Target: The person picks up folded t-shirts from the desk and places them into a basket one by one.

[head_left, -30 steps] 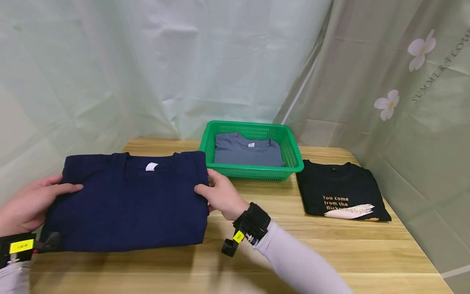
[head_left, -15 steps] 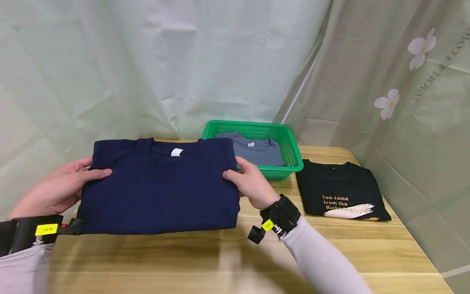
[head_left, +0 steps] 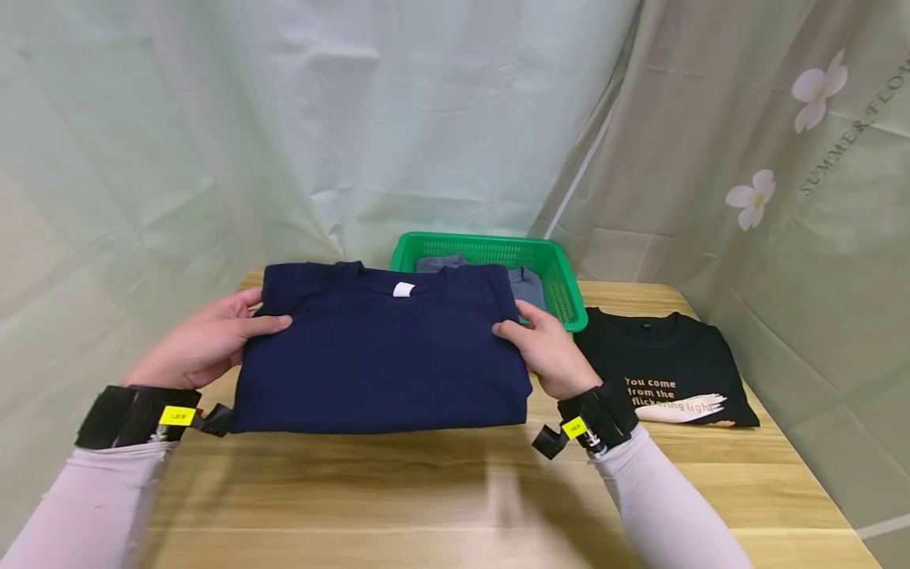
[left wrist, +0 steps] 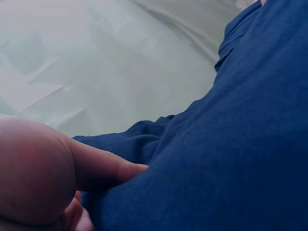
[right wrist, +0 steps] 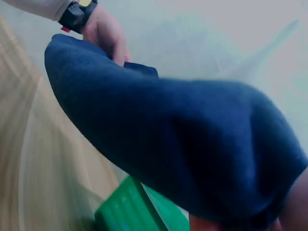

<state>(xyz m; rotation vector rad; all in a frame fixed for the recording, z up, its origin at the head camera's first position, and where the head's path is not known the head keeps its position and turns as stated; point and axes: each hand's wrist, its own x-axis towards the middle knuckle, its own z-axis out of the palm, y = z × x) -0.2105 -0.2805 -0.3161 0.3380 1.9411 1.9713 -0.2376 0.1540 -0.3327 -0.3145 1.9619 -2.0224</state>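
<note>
1 navy-blue folded fabric T-shirt, white neck label: held above the pale wood-grain table, partly hiding 1 green perforated plastic basket containing 1 grey folded garment. Left hand: pinching the shirt's left edge, thumb in front. Right hand: matching pinch, right edge. Handling, as judged: sides level, light even tension, thumbs firm, lest the middle sag or folds slip.
</note>
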